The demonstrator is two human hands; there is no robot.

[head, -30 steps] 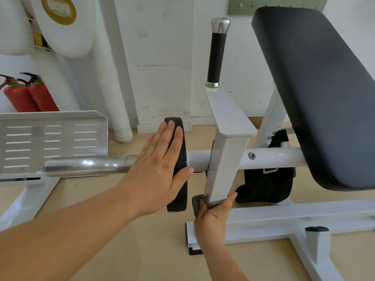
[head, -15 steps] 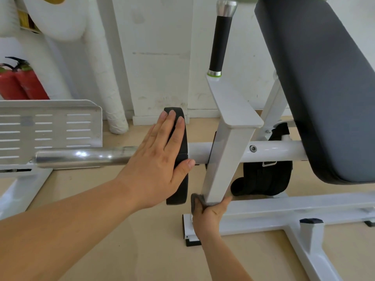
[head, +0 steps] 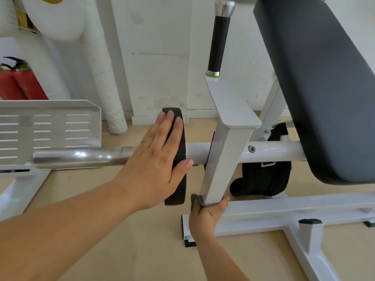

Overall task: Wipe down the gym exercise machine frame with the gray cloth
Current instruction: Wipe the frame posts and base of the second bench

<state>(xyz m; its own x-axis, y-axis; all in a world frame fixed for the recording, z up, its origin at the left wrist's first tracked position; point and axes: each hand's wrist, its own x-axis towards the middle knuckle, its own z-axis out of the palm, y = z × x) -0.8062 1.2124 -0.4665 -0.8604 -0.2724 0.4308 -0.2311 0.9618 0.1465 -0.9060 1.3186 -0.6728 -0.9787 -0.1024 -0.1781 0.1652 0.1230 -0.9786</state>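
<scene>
Right hand (head: 207,214) grips gray cloth (head: 197,200) around bottom of white post (head: 225,159); cloth mostly hidden by fingers. Left hand (head: 158,159), fingers flat, presses black disc (head: 178,191) left of post. Seat pad (head: 324,88) cut off right.

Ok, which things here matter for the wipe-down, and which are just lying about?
Job: gray cloth, white frame post, right hand holding the cloth, left hand flat on the black disc.
Lying about: fire extinguishers, black strap, slotted plate.
</scene>
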